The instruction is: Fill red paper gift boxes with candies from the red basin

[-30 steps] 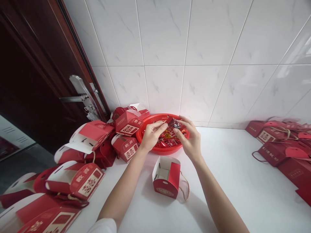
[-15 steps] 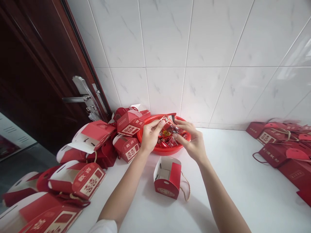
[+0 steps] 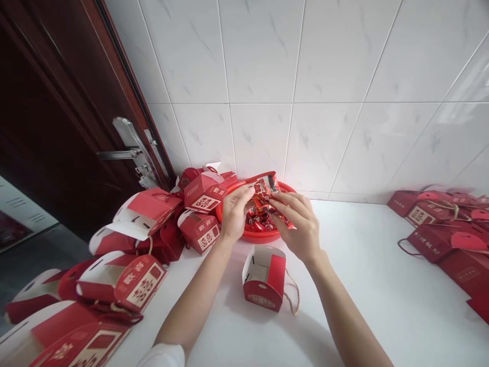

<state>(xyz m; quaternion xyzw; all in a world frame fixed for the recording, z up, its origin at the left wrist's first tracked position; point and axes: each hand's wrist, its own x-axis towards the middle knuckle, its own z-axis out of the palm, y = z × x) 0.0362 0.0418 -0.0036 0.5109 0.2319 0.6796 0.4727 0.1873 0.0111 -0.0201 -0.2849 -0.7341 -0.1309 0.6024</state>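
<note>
A red plastic basket (image 3: 263,235) stands against the tiled wall, with glossy red wrapped candies (image 3: 257,223) inside. Over it, my left hand (image 3: 234,213) is closed, its thumb and fingers on a red and white candy packet (image 3: 262,189). My right hand (image 3: 300,224) reaches in from the other side, its curled fingers pressed on wrapped candy beside that packet; its fingertips partly cover what they hold. In front of the basket, between my forearms, an open red gift box (image 3: 263,279) sits upright. Its rope handle (image 3: 293,291) hangs at the right side and its white inside shows.
Several red gift boxes (image 3: 143,283), many with open tops, are piled along the left of the white table (image 3: 355,285). More red boxes (image 3: 439,244) lie at the right. A dark door (image 3: 72,97) with a metal handle (image 3: 120,154) is at the left.
My right hand has moved slightly left and down, closer to my left hand. The red and white packet stands out more between the fingers. The open box stays in place.
</note>
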